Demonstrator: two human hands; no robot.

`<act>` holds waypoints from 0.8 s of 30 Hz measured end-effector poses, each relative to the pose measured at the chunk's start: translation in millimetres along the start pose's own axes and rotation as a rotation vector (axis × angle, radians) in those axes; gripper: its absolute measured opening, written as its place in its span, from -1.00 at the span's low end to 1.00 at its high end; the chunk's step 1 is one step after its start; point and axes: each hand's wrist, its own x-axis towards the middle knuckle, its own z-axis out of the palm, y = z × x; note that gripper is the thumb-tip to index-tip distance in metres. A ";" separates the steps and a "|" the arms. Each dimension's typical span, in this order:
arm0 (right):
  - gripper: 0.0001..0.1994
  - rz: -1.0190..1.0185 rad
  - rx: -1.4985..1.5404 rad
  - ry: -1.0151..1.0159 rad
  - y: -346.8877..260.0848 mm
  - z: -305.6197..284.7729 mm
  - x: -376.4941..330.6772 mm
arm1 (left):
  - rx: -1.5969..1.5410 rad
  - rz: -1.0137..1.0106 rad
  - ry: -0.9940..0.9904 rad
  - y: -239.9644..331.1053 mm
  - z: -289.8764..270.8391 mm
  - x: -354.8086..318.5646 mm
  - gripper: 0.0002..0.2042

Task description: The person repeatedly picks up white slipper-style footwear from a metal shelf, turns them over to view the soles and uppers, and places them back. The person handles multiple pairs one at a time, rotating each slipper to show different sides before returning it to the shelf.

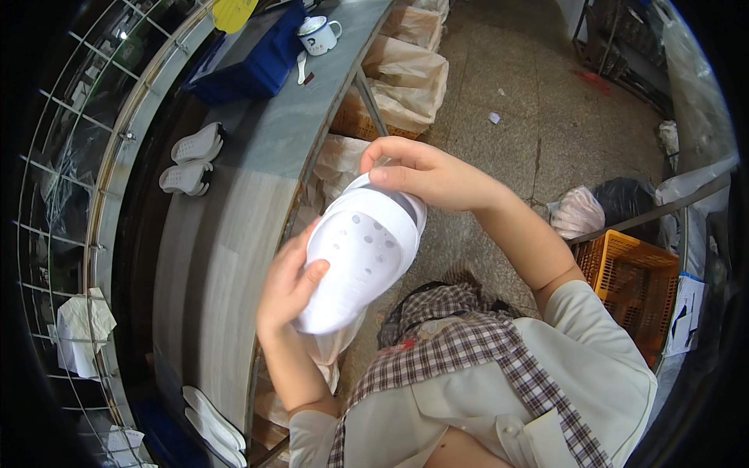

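Observation:
A white clog (360, 253) with round holes in its upper is held up in front of me, over the gap beside the bench. My left hand (290, 285) grips its toe end, thumb on top and the other fingers hidden along the side and beneath. At the heel end my right hand (406, 173) pinches the rim, its thumb and bent fingers closed on the edge. A strap crosses the clog's upper near the opening. Part of the grey inside shows by my right hand.
On the long grey bench (234, 234) lie white clogs (191, 160), white soles (212, 429), a blue bin (246, 66), a lidded mug (318, 35) and a spoon (301, 69). Lined crates (402, 78) stand beneath its edge. An orange crate (632, 273) stands at right.

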 end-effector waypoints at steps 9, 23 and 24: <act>-0.50 0.216 0.553 0.057 13.8 40.6 -7.1 | 0.412 0.278 0.838 31.2 -26.8 40.7 -0.72; -0.38 0.169 0.748 0.096 -2.0 74.1 -11.6 | -0.037 0.398 0.736 31.3 -3.1 33.7 -0.66; -0.38 0.180 0.748 0.093 -3.4 75.8 -12.4 | -0.017 0.394 0.756 31.3 -3.7 33.1 -0.67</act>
